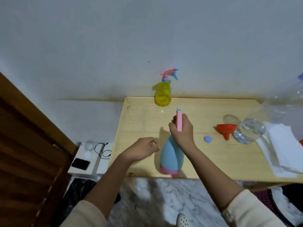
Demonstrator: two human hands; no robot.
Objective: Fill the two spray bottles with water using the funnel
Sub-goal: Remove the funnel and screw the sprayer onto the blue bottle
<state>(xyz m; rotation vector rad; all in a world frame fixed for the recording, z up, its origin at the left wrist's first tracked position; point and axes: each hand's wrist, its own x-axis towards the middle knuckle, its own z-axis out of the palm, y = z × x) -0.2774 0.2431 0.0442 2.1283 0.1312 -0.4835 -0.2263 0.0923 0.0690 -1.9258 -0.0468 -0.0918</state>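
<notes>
A blue spray bottle with a pink base stands near the table's front edge. My right hand grips its pink spray head from above. Just left of the bottle, my left hand hovers with loosely curled fingers and holds nothing. A yellow spray bottle with a pink and blue trigger stands at the table's back edge by the wall. A red funnel lies on its side to the right, next to a clear plastic water bottle that lies on the table.
A small blue cap lies between the blue bottle and the funnel. White cloths are stacked at the table's right end. Left of the wooden table sits a white box with cables and a phone. A brown wooden door fills the left.
</notes>
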